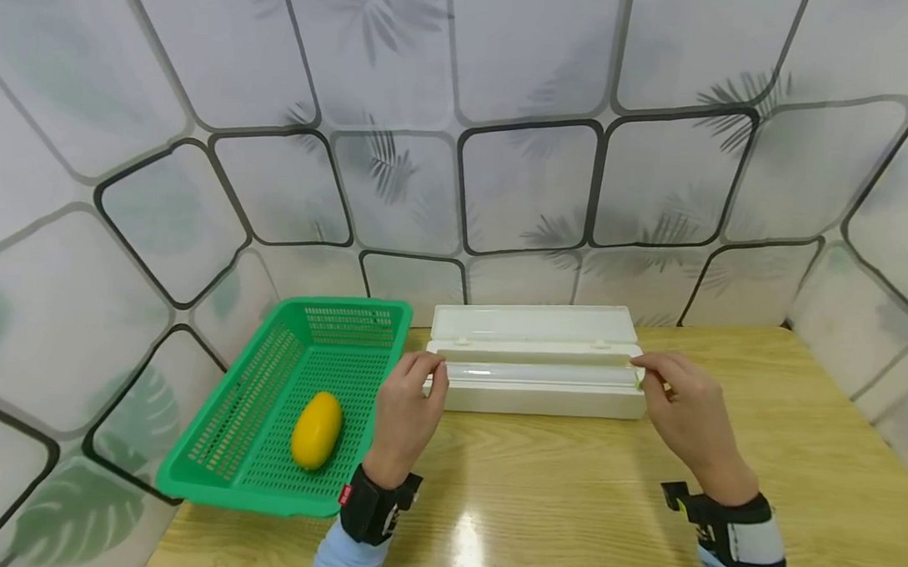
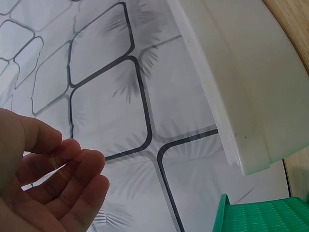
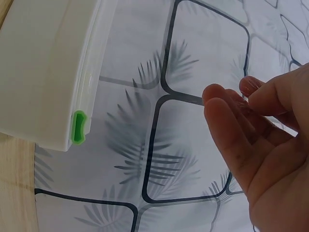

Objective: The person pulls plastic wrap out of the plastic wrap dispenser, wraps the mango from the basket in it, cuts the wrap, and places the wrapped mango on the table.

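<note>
A person sits or stands at a wood-grain desk [image 1: 552, 495], with both hands raised at the two ends of a long white cling-film dispenser [image 1: 540, 402] just right of the centre of the frame. The dispenser's lid [image 1: 535, 323] is tipped back toward the wall, and a shiny roll [image 1: 538, 374] shows inside. The left hand [image 1: 412, 407], near the centre, has its thumb and index fingertip together, pinching a wisp of clear film [image 2: 59, 165]; its other fingers curl loosely. The right hand [image 1: 686, 404], right of centre, pinches in the same way, with a clear glint at its fingertips. The wrist views show both hands apart from the dispenser, with a small green piece [image 3: 78, 127] at its right end. At the left of the frame stands a green plastic basket [image 1: 259, 500] holding one yellow oval fruit [image 1: 317, 430]. Dark bands circle both wrists below light-blue sleeves [image 1: 347, 555]. Behind, a pale wall covering [image 1: 525, 190] with leaf prints and rounded outlines fills the upper frame.
</note>
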`<state>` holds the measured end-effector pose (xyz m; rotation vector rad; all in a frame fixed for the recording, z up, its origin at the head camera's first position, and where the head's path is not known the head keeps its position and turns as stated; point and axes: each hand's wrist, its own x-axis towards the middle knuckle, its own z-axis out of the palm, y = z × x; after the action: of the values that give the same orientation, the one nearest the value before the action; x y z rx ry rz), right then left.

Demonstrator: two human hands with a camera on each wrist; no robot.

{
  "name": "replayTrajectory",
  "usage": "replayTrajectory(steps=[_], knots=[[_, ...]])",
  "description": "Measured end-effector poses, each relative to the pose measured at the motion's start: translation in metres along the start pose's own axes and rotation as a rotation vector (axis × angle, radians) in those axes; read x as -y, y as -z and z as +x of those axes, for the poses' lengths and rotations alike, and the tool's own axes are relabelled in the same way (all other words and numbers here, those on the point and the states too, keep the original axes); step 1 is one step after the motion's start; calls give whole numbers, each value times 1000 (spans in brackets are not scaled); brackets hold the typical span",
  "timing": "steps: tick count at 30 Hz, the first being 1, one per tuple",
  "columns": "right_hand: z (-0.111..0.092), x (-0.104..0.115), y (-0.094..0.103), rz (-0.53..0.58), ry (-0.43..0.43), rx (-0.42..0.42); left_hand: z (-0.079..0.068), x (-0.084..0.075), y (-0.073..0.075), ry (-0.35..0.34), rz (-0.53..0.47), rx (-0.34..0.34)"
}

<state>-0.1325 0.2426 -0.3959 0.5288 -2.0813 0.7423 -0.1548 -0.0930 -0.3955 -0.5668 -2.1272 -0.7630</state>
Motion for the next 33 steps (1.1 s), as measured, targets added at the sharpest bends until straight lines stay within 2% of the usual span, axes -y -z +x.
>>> replayTrajectory(steps=[16,22,28,33], knots=[[0,1,5,-53,7,20,1,-1,0,-17,-16,-2],[3,5,5,-71,-13,45,1,-1,3,-5,0,4],[3,7,8,-76,5,61,0,-2,4,-4,1,1],[2,8,10,-63,5,41,0,-2,5,-12,-9,-1]])
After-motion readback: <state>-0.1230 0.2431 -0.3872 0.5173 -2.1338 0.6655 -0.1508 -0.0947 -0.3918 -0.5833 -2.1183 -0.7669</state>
